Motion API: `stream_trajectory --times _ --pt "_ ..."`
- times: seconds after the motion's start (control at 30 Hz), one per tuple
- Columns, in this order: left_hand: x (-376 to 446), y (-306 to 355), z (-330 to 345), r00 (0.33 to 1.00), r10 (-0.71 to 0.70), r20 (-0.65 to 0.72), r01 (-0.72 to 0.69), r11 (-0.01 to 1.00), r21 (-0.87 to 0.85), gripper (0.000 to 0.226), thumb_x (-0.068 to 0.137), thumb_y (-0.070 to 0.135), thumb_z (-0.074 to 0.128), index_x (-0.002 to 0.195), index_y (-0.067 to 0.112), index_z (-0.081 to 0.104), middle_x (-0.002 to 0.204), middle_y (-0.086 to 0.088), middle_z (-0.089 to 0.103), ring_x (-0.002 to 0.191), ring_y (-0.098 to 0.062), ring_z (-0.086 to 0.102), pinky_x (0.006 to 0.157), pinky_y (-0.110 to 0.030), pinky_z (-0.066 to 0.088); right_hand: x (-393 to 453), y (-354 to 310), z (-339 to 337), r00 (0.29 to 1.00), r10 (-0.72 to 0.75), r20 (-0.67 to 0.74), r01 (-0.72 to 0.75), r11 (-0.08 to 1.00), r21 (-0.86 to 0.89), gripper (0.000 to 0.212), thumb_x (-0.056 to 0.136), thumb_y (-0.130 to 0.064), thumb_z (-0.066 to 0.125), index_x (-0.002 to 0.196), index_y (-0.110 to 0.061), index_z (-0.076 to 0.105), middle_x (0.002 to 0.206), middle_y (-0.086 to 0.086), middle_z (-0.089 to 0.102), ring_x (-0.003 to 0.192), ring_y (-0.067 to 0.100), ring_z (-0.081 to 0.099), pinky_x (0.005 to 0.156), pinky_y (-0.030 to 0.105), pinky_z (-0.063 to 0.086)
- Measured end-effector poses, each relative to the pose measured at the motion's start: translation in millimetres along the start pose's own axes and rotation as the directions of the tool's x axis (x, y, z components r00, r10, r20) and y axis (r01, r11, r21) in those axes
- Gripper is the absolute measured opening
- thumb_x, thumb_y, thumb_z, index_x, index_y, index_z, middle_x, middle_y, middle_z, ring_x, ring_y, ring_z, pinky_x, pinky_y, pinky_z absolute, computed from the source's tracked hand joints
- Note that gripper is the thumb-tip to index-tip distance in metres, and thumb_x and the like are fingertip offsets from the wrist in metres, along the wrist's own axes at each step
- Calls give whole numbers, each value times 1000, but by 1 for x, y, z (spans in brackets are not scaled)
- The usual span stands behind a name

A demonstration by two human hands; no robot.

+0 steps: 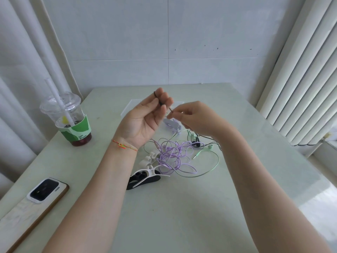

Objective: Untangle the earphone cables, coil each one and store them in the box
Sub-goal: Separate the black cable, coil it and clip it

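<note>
So I'm looking at a pale green surface (182,207). Lying on it: a tangle of purple (170,154) and mint earphone cables (209,156), white cable clips (147,159), a phone (42,193) face down at my left, and an iced drink cup (71,121) behind it.

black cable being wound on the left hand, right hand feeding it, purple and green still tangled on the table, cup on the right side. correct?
Not quite: the cup stands on the left side of the table, beyond the phone. The head view shows it. The rest holds: the black cable is looped round the left hand fingers, the right hand pinches it, and the purple cable and green cable lie tangled.
</note>
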State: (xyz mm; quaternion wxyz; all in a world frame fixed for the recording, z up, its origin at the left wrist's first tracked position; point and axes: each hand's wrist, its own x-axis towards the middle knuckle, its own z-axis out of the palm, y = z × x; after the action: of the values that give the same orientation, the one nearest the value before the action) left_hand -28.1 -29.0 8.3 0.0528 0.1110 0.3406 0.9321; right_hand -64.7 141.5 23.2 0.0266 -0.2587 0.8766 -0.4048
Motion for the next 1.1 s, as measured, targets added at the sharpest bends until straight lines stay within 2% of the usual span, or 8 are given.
stream_trajectory --times 0.13,0.27,0.47,0.6,0.7,0.87,0.97,1.1 --pt "4 -3 -6 995 55 -87 -41 987 154 26 97 -4 39 96 8 62 90 -3 71 100 -20 70 65 -15 55 -3 -6 6 995 17 102 -9 997 -79 19 93 -31 58 81 -34 72 55 -4 46 41 5 37 48 20 33" --pt "7 -7 -14 992 55 -115 -22 963 270 23 100 0 38 100 9 59 93 -4 71 99 -22 70 63 -17 56 -4 -9 6 994 31 107 -17 992 -129 21 92 -29 57 86 -20 74 64 5 48 51 13 36 52 27 32" --pt "7 -13 -15 980 124 -154 -33 871 490 20 98 -1 45 98 10 62 94 -4 73 90 -19 72 58 -24 56 -5 -12 8 988 29 150 3 978 -210 31 93 -30 57 66 -15 60 53 -4 38 48 12 32 52 28 29" --pt "7 -13 -15 984 110 -139 -36 892 450 21 98 -2 44 95 11 61 100 -6 72 98 -22 70 60 -22 55 -6 -11 8 984 57 168 -15 971 -240 21 95 -28 54 96 -25 75 47 -11 44 46 6 40 50 21 32" --pt "8 -12 -15 988 110 -109 -59 920 387 23 99 -4 41 93 8 59 100 -9 71 99 -24 69 63 -21 55 -6 -11 7 982 56 182 -7 965 -263 21 95 -26 52 97 -29 73 41 -20 48 42 -2 45 44 14 30" --pt "6 -17 -13 979 161 -126 -16 674 739 22 96 -3 48 91 12 63 82 1 71 76 -12 66 56 -24 52 -7 -12 3 993 -4 116 32 971 -235 22 91 -26 56 72 -29 67 55 -9 45 43 5 39 44 16 28" --pt "6 -21 -12 988 93 -126 53 557 829 22 95 -5 47 91 10 63 74 1 68 70 -9 64 51 -22 46 -5 -10 0 1000 -10 22 14 979 -205 19 87 -23 56 74 -18 68 55 -8 48 42 4 40 42 14 28" --pt "5 -25 -8 990 -70 -119 135 670 730 26 93 -10 36 88 3 58 65 -3 60 59 -15 55 44 -22 38 -4 -5 -8 999 -36 -30 30 983 -181 17 87 -28 63 75 -18 63 61 -8 50 42 3 46 51 25 37"
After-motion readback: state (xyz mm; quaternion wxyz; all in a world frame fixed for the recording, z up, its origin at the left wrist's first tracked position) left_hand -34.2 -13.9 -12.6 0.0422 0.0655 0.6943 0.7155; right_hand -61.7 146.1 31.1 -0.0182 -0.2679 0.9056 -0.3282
